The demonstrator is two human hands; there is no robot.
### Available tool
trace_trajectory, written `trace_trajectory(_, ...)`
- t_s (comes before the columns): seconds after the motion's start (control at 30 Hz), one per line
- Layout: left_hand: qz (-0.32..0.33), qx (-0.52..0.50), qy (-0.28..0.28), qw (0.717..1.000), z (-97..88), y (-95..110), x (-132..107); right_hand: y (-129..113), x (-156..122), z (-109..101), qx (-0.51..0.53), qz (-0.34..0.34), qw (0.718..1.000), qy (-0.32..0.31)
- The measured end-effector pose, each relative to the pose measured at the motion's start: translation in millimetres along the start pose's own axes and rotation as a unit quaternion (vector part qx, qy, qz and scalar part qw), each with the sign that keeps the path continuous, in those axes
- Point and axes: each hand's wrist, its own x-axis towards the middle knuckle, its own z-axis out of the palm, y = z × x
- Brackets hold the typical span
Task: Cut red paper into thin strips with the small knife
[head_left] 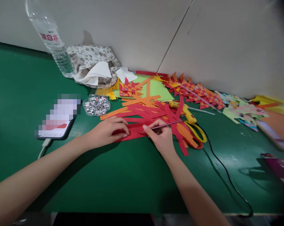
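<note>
My left hand (109, 130) lies on a red paper piece (134, 130) on the green table, fingers curled and pressing it flat. My right hand (160, 136) is closed round a thin pencil-like tool (166, 125) whose tip meets the red paper near my left fingertips. A heap of red and orange paper strips (153, 110) lies just behind both hands. Yellow scissors (198, 130) rest to the right of my right hand.
A phone (56, 119) on a cable lies left. A dish of googly eyes (96, 105), a water bottle (51, 37), a patterned cloth pouch (92, 59), a yellow glue gun (186, 113) with black cord, woven paper fish (195, 89) and green paper (156, 89) sit behind.
</note>
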Motion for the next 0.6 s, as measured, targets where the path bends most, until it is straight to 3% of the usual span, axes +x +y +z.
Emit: trace_trajectory(0.6, 0.008, -0.002, -0.001, 1.000, 0.0, -0.3, 0.2, -1.3, -0.4, -0.4, 0.018, -0.001, 1.000, 0.007)
